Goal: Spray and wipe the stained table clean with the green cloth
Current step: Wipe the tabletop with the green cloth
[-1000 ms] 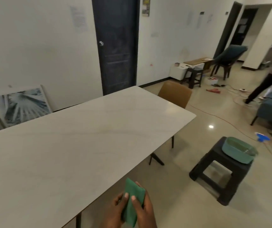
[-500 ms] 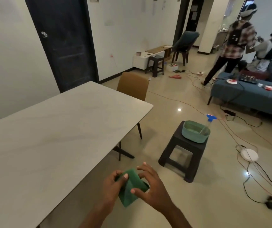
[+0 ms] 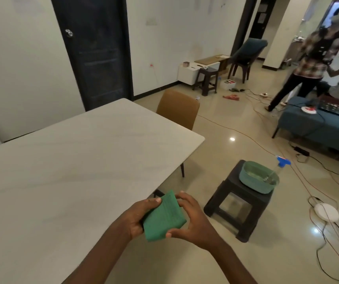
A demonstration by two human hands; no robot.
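Green cloth (image 3: 163,217): folded into a thick rectangle, held off the table's near edge at 6 o'clock, above the floor.
Left hand (image 3: 136,218): grips the cloth's left side, thumb on top, fingers curled beneath.
Right hand (image 3: 193,220): curled round the cloth's right edge, thumb at its lower corner, fingertips at its upper corner.
Table (image 3: 72,171): pale, marble-patterned top, filling the 9 o'clock side; stains cannot be made out.
Brown chair (image 3: 176,108): tucked at the table's far end, 12 o'clock.
Dark plastic stool (image 3: 239,203): on the floor at 3 o'clock, well apart from the hands.
Green basin (image 3: 257,179): sits on the stool.
Spray bottle (image 3: 281,163): blue trigger head, just behind the basin; whether it touches the basin cannot be told.
Blue sofa (image 3: 316,128): 2 o'clock, cables trailing on the floor near it.
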